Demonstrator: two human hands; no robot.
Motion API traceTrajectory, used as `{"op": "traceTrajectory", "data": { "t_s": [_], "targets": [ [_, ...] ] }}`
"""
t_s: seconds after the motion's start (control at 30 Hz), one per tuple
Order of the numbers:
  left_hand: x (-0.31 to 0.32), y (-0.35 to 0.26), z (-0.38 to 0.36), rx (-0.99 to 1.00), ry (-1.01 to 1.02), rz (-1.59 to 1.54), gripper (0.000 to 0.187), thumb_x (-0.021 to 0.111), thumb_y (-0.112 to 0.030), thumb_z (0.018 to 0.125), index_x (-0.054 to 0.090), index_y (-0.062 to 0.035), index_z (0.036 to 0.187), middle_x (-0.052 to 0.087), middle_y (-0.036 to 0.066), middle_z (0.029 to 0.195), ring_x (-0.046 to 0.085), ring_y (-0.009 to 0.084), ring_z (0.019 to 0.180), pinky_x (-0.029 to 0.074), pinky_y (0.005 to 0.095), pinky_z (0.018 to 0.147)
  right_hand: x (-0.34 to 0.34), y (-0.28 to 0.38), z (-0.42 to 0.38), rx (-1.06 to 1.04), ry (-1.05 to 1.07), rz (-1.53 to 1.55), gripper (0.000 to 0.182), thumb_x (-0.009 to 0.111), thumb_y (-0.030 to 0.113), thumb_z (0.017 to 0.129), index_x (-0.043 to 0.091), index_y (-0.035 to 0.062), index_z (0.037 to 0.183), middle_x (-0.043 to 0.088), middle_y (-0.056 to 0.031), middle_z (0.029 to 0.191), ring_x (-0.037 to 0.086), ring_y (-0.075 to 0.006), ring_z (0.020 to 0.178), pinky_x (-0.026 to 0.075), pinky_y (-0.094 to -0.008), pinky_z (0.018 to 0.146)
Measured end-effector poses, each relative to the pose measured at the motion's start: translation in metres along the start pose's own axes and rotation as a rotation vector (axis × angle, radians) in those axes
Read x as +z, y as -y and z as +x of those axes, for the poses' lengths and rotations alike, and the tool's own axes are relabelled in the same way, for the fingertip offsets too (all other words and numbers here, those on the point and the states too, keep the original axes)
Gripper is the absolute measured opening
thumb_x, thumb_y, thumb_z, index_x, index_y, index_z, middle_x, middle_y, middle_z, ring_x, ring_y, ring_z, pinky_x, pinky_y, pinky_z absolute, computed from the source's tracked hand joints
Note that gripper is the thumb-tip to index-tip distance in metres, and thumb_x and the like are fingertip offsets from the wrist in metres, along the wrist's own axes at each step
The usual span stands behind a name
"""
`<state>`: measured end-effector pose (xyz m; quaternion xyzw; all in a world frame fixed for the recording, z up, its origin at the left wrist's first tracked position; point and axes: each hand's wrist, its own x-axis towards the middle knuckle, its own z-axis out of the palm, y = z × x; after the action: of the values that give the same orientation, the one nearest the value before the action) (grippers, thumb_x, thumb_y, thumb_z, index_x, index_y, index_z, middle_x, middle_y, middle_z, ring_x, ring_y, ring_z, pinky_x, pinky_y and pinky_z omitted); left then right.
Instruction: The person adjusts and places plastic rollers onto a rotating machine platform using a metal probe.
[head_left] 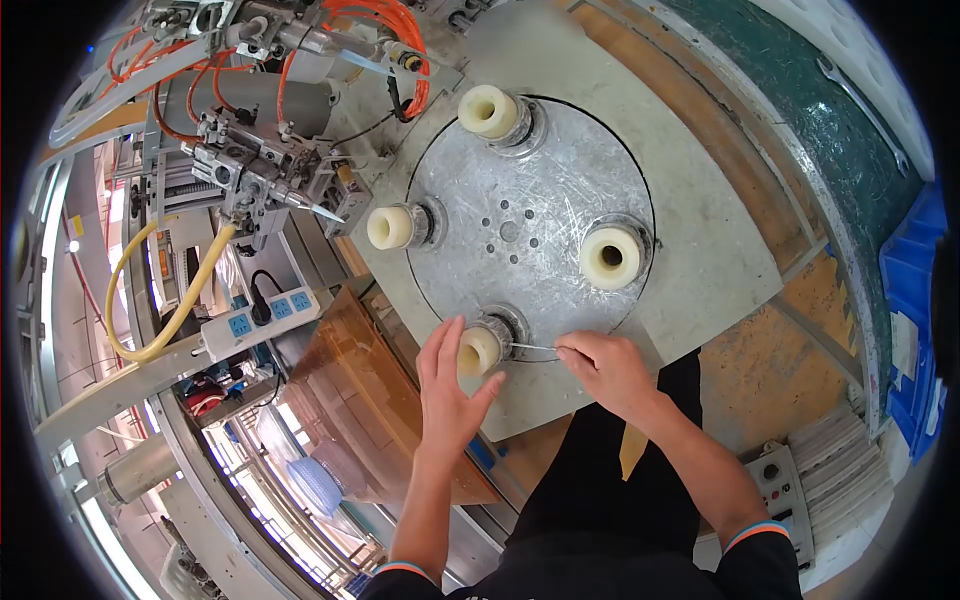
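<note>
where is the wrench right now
In the head view, the wrench lies at the upper right, on the green surface, above the blue plastic bin.

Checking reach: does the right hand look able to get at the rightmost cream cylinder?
Probably yes: bare round plate lies between the right hand and that cylinder, though the hand pinches a white strand.

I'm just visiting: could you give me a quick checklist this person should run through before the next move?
1. Right hand pinching the thin white strand: ok.
2. Left hand beside the nearest cream cylinder: ok; grip firmness, cannot tell.
3. Strand reaching that cylinder's metal base: ok; whether it's secured, cannot tell.
4. Both hands apart from the pointed nozzle: ok.
5. Round metal plate standing still: cannot tell.
</note>
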<state>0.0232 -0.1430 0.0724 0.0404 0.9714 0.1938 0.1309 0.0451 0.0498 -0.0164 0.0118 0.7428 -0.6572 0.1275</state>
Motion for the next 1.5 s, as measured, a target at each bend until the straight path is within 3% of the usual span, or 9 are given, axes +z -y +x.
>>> {"op": "traceTrajectory", "data": {
  "t_s": [0.17,0.4,0.67,0.93,1.13,1.27,1.33,1.47,1.5],
  "targets": [
    [0.03,0.004,-0.049,-0.166,-0.448,-0.404,0.047,0.066,-0.009,0.079,0.048,0.0,0.122,0.05,0.011,0.114,0.051,0.0214,0.103,0.04,0.0343,0.092,0.007,0.002,-0.006,0.064,0.023,0.021,0.012,0.061,0.01,0.083,0.063,0.0033,0.093,0.062,-0.0126,0.075,0.06,-0.0251,0.063,0.046,-0.0329,0.057],
    [0.062,-0.018,-0.063,-0.741,-0.292,-1.326,0.013,0.053,-0.006,0.091,0.056,-0.0011,0.102,0.055,0.004,0.086,0.053,0.0118,0.077,0.046,0.0263,0.073,0.01,-0.001,-0.008,0.036,0.0,-0.002,0.013,0.061,0.009,0.083,0.063,0.0033,0.094,0.063,-0.0133,0.078,0.062,-0.027,0.066,0.048,-0.0331,0.059],
    [0.068,-0.025,-0.044,-0.811,-0.093,-1.406,0.019,0.052,-0.015,0.092,0.057,-0.0022,0.106,0.055,0.002,0.086,0.051,0.0113,0.075,0.045,0.0279,0.071,0.01,-0.003,-0.006,-0.162,-0.04,-0.25,0.01,0.061,0.011,0.083,0.062,0.0034,0.089,0.062,-0.0135,0.075,0.061,-0.0288,0.066,0.047,-0.0328,0.057],
    [0.081,-0.03,-0.014,-0.767,-0.055,-1.611,0.024,0.052,-0.022,0.094,0.057,-0.0012,0.105,0.053,-0.002,0.078,0.048,0.0069,0.069,0.044,0.0249,0.065,-0.007,-0.007,0.026,0.681,0.456,0.643,0.017,0.058,0.015,0.085,0.058,0.0017,0.074,0.055,-0.0056,0.055,0.053,-0.013,0.049,0.042,-0.028,0.049],
    [0.08,-0.036,-0.013,-0.79,-0.15,-1.59,0.021,0.052,-0.023,0.094,0.058,-0.0026,0.096,0.054,-0.002,0.074,0.051,0.0073,0.064,0.043,0.0233,0.058,-0.009,0.0,-0.003,-0.273,-0.134,-0.318,0.019,0.058,0.017,0.085,0.058,0.0009,0.074,0.056,-0.0057,0.059,0.054,-0.0118,0.051,0.043,-0.026,0.05],
    [0.083,-0.038,-0.011,-0.789,-0.169,-1.611,0.022,0.052,-0.022,0.094,0.058,-0.0013,0.096,0.055,-0.001,0.073,0.052,0.0077,0.064,0.044,0.023,0.058,-0.008,-0.009,-0.006,-0.35,-0.055,-0.347,0.018,0.061,0.017,0.085,0.059,0.0027,0.075,0.053,-0.002,0.062,0.054,-0.0108,0.056,0.044,-0.0263,0.049],
    [0.083,-0.037,-0.01,-0.785,-0.187,-1.606,0.022,0.052,-0.022,0.094,0.058,-0.0009,0.096,0.055,0.0,0.073,0.052,0.0079,0.064,0.044,0.023,0.058,-0.001,-0.007,-0.006,0.707,0.271,0.632,0.025,0.068,0.025,0.077,0.056,0.0043,0.07,0.053,-0.0047,0.067,0.058,-0.0189,0.06,0.046,-0.0304,0.052],
    [0.084,-0.037,-0.011,-0.795,-0.196,-1.592,0.022,0.052,-0.021,0.094,0.058,-0.0005,0.097,0.055,0.0,0.072,0.053,0.0083,0.063,0.044,0.023,0.057,-0.005,0.004,-0.009,0.554,0.274,0.497,0.029,0.07,0.028,0.074,0.053,0.0057,0.067,0.049,-0.0043,0.066,0.057,-0.021,0.061,0.047,-0.0316,0.052],
    [0.083,-0.037,-0.01,-0.806,-0.206,-1.607,0.022,0.052,-0.021,0.094,0.058,-0.0005,0.097,0.055,0.0,0.072,0.053,0.0084,0.062,0.044,0.023,0.057,-0.01,0.01,-0.009,0.184,0.123,0.038,0.027,0.069,0.026,0.076,0.054,0.0054,0.067,0.05,-0.0042,0.064,0.056,-0.0207,0.059,0.046,-0.0312,0.052]
  ]
}}
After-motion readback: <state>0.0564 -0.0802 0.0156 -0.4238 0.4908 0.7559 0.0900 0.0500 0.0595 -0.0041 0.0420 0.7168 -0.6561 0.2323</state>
